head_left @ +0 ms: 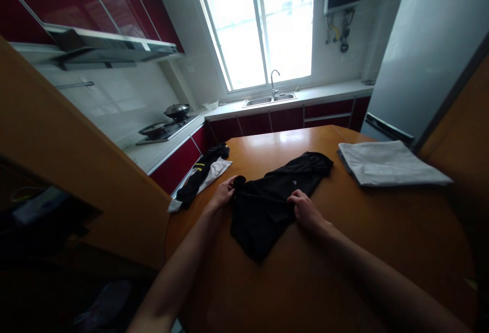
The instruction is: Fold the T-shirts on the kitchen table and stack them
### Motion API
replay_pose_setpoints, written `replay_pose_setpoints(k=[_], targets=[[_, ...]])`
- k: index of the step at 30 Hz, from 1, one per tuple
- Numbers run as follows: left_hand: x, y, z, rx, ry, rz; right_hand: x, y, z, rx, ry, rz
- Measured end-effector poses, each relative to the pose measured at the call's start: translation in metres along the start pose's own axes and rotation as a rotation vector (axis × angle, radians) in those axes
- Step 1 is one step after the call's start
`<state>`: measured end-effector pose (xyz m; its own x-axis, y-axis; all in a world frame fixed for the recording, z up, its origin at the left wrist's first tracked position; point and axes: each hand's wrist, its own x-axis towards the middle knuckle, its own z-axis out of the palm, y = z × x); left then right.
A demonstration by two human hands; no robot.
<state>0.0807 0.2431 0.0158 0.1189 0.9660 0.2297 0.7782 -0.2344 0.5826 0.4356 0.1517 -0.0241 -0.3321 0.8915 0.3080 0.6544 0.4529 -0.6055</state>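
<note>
A black garment (267,205) lies partly bunched across the middle of the wooden table (367,236); its exact kind is unclear. A small pale mark shows on its upper right part. My left hand (224,191) pinches the garment's left end, where the cloth bunches up. At its right edge, my right hand (304,210) is closed on the fabric, thumb and fingers together. The lower corner of the cloth spreads toward me on the tabletop.
Black and white clothes with yellow marks (204,172) lie at the table's left edge. Folded grey-white cloth (393,164) rests on the right. Beyond stand a counter with a sink (260,101), a stove with two pans (176,111) and a fridge (424,53).
</note>
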Motion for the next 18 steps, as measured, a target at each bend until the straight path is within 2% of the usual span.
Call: replay_pose_setpoints(k=[4, 6, 8, 9, 11, 13, 14, 15, 16, 18], targets=[[-0.026, 0.009, -0.006, -0.109, 0.041, 0.017, -0.011, 0.033, -0.027, 0.107, 0.135, -0.022], [-0.048, 0.024, -0.007, -0.099, 0.064, 0.048, -0.019, 0.048, -0.042, 0.096, 0.207, -0.009], [-0.075, 0.045, -0.007, -0.054, 0.026, 0.074, -0.028, 0.062, -0.057, 0.056, 0.257, 0.026], [-0.090, 0.056, -0.007, -0.042, -0.030, 0.088, -0.032, 0.067, -0.064, 0.020, 0.279, 0.058], [-0.116, 0.076, -0.010, -0.065, -0.231, 0.143, -0.043, 0.074, -0.076, -0.097, 0.336, 0.135], [-0.134, 0.086, -0.017, -0.094, -0.429, 0.198, -0.056, 0.070, -0.082, -0.229, 0.388, 0.170], [-0.138, 0.086, -0.021, -0.104, -0.459, 0.204, -0.063, 0.065, -0.084, -0.273, 0.392, 0.158], [-0.139, 0.081, -0.026, -0.107, -0.426, 0.189, -0.071, 0.057, -0.084, -0.293, 0.372, 0.133], [-0.137, 0.074, -0.029, -0.104, -0.337, 0.161, -0.080, 0.047, -0.082, -0.293, 0.332, 0.106], [-0.128, 0.051, -0.032, -0.075, -0.082, 0.101, -0.098, 0.026, -0.076, -0.269, 0.225, 0.090]])
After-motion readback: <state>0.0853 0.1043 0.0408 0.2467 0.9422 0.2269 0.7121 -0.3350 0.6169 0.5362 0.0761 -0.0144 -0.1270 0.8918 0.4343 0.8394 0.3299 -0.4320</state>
